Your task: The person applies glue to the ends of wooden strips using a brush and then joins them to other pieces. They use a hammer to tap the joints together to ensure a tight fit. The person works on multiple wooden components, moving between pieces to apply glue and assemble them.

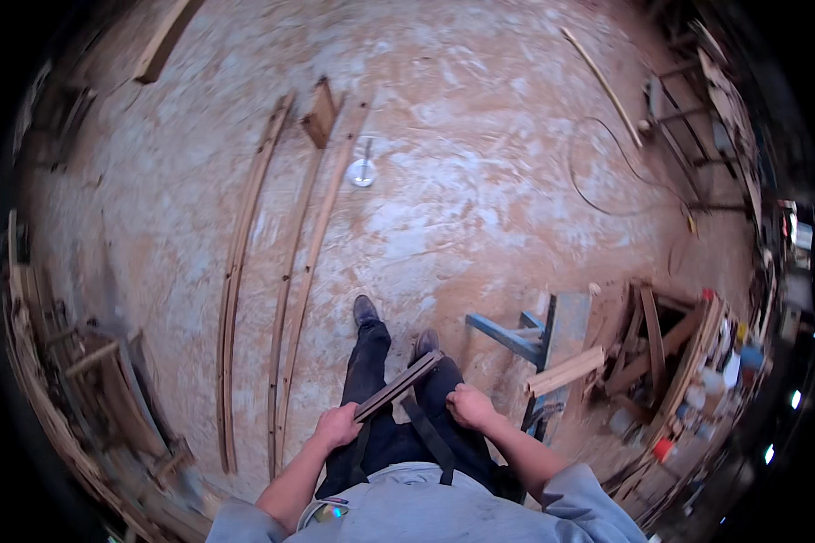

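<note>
My left hand [339,425] is closed round the lower end of a short, dark, grooved wooden strip [398,387]. The strip slants up and to the right across my legs, its far end above my right knee. Close to my right thigh, my right hand [468,405] has its fingers curled in; anything inside them is hidden. It is apart from the strip. A dark strap [429,436] hangs between my hands in front of my trousers.
Long wooden strips [299,290] lie on the dusty floor ahead left, near a white round lid-like object [361,173]. Right of me stands a blue metal stand [507,338] beside pale wood pieces [566,371]. A cluttered wooden bench [697,362] is beyond. A cable [581,185] curls across the floor.
</note>
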Available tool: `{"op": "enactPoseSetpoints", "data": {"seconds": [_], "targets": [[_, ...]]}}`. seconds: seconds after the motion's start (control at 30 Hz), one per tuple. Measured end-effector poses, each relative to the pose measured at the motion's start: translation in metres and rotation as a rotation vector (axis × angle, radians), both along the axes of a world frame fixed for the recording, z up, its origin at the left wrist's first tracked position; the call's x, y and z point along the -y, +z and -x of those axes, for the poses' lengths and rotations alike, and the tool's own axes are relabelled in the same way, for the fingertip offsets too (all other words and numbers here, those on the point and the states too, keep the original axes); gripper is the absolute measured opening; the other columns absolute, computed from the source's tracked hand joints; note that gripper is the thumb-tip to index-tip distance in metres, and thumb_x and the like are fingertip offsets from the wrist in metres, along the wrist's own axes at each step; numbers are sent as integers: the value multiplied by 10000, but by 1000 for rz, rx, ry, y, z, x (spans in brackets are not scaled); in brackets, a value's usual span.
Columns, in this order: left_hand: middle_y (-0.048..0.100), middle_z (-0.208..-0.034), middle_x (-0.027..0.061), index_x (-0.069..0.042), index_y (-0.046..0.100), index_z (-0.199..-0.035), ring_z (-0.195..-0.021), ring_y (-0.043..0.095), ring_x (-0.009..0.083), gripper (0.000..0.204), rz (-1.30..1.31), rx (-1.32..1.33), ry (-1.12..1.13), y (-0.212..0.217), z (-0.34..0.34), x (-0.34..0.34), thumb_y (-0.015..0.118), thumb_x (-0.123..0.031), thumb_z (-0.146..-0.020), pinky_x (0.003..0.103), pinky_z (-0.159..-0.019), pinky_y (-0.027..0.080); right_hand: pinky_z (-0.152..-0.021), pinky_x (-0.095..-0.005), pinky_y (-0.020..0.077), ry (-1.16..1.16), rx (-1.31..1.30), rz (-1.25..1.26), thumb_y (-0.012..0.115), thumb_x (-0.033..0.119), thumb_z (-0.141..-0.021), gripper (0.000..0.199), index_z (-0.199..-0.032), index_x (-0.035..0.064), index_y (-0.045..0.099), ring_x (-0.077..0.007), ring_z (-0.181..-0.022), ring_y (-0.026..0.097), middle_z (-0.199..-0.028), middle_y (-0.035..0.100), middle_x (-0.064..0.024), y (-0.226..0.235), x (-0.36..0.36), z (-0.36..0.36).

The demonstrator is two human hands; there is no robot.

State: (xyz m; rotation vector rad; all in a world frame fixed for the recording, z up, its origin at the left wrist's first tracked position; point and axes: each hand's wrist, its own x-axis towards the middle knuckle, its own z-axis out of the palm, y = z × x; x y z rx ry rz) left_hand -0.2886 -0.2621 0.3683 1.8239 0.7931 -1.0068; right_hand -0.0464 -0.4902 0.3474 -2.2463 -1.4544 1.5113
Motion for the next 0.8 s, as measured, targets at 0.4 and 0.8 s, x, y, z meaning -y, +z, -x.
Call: {"op": "enactPoseSetpoints", "data": {"seconds": [0.4,0.8], "targets": [[660,-894,130,-32,605,-1066,-839,628,208,363,383,97,750,32,-33,-33,727,-249,-802,348,-761,492,-753,-372,496,215,-841,535,516,273,-910,281,-946,20,631,-288,-863,640,-894,661,-141,32,-155,-143],[602,-1181,205,-71,477,-1318,-1080,608,333,527,-268,389,688,-175,-186,-186,630,-238,-842,386,-897,473,-610,-274,514,-782,-932,-39,600,201,-918,283,-1103,-7,546,-139,-793,606,-930,603,-66,-182,-389,-175]]}}
